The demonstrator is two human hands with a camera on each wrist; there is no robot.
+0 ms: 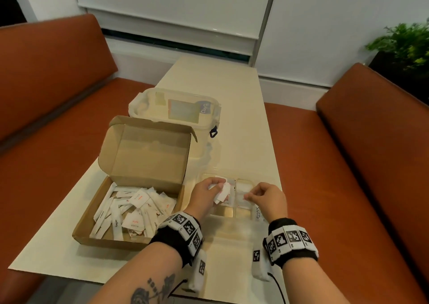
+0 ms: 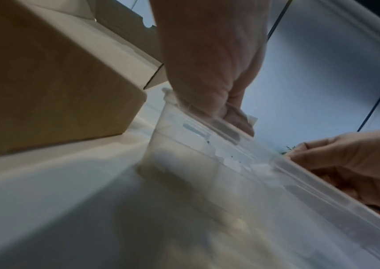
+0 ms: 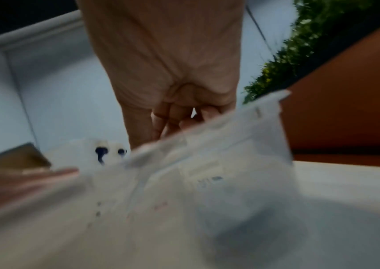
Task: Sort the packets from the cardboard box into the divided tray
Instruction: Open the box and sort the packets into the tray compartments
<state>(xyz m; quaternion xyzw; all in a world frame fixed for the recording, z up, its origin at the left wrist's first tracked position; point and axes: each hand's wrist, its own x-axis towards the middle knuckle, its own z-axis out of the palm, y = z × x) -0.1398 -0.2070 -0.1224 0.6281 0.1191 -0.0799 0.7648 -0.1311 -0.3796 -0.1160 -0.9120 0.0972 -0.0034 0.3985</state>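
Packets [image 1: 221, 191] in left hand [image 1: 205, 193]

Right of the cardboard box [image 1: 130, 187] we see the divided tray [image 1: 228, 213] nearly against its wall, leaving little gap. Behind the box stands a lidded plastic container [image 1: 176, 108]; beyond the tray the table [image 1: 243, 145] lies bare.

The right wrist view is heavily blurred: the divided tray [image 3: 242, 145] shows only as a smeared translucent wall, its printed marks unreadable. The right hand [image 1: 267, 198] hides whatever its curled fingertips hold, if anything. The left hand [image 1: 206, 193] covers part of its white packets [image 1: 222, 193], whose print is illegible.
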